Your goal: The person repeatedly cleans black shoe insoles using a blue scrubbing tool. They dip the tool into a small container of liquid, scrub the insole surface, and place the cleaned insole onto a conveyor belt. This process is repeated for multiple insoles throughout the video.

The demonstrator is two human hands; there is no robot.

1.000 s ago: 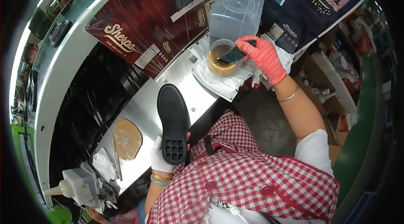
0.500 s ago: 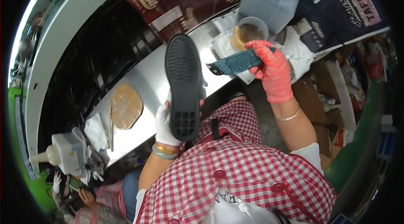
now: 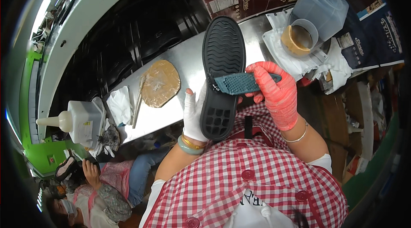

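Note:
A black rubber shoe sole (image 3: 224, 48) stands lengthwise in front of me, its wavy, gridded tread facing me. Wearing a white glove, my left hand (image 3: 195, 114) grips its near part from the left and behind, fingers partly hidden. My right hand (image 3: 276, 93), in a coral-red glove, is closed round one end of a flat teal strip (image 3: 237, 83) with a textured surface. The strip's dark, ragged end lies across the middle of the sole, at its left edge. Whether it presses on the tread or hovers just over it, I cannot tell.
A metal bench (image 3: 188, 63) carries a round tan pad (image 3: 161, 84), a thin stick (image 3: 138, 103) and white cloth (image 3: 120, 106). A white nozzle bottle (image 3: 83, 123) is at left; a cup of tan stuff (image 3: 297, 39) and a clear container (image 3: 321, 9) at right. A co-worker (image 3: 107, 185) sits lower left.
My right hand has brought the teal strip from beside the sole over onto its middle. The head view has shifted, so the bench things appear farther right.

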